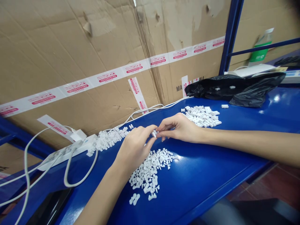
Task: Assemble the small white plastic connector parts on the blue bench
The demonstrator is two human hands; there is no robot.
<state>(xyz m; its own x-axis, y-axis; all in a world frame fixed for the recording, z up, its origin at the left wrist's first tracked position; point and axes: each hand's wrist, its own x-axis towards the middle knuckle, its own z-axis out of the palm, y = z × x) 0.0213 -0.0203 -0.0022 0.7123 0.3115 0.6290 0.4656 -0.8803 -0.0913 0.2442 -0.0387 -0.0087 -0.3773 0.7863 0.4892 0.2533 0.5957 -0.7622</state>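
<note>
Pinching small white plastic part (154,133) in left hand (134,145) and right hand (184,127); likely midway (finished share unclear), with loose white plastic pieces (151,170) heaped below left hand.

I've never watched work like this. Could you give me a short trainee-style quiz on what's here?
1. What do the left hand and right hand hold between their fingers?
A) a cable
B) a small white piece
C) a black bag

2. True or false: the bottle has a green label.

3. Fill the gap: on the blue table, loose white parts lie in ____ main piles.

Key: 1 B; 2 true; 3 three.
</note>
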